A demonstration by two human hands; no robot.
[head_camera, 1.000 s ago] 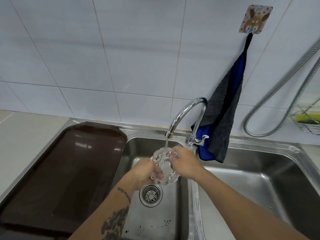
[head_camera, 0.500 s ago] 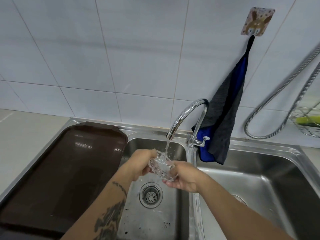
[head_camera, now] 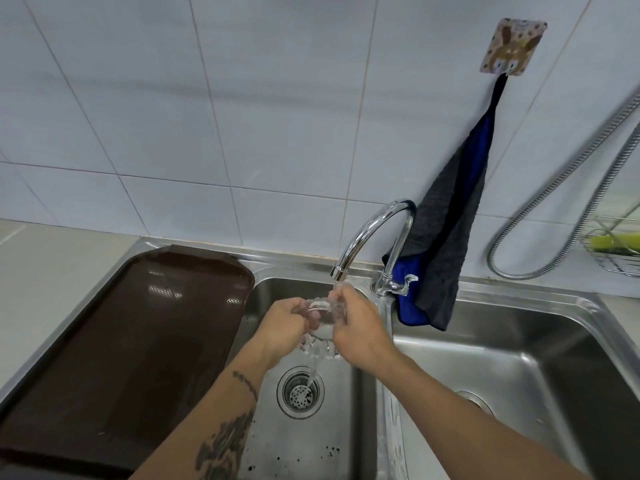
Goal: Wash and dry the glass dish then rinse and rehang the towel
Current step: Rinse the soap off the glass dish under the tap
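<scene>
A small clear glass dish [head_camera: 320,315] with a ribbed rim is held under the running tap [head_camera: 372,237], over the left sink basin [head_camera: 304,441]. My left hand [head_camera: 284,325] grips its left side and my right hand [head_camera: 355,329] grips its right side. Water runs off the dish and falls toward the drain [head_camera: 300,392]. Both hands hide much of the dish. A grey and blue towel [head_camera: 450,244] hangs from a patterned wall hook [head_camera: 512,46] behind the tap.
A dark brown tray [head_camera: 114,358] fills the draining board on the left. The right basin [head_camera: 512,386] lies beside my right forearm. A metal shower hose [head_camera: 561,202] loops on the wall, and a wire rack [head_camera: 613,247] holds a green item at far right.
The dish has been turned between my hands and sits a little higher under the spout. My right hand has moved from beneath the dish to its right side.
</scene>
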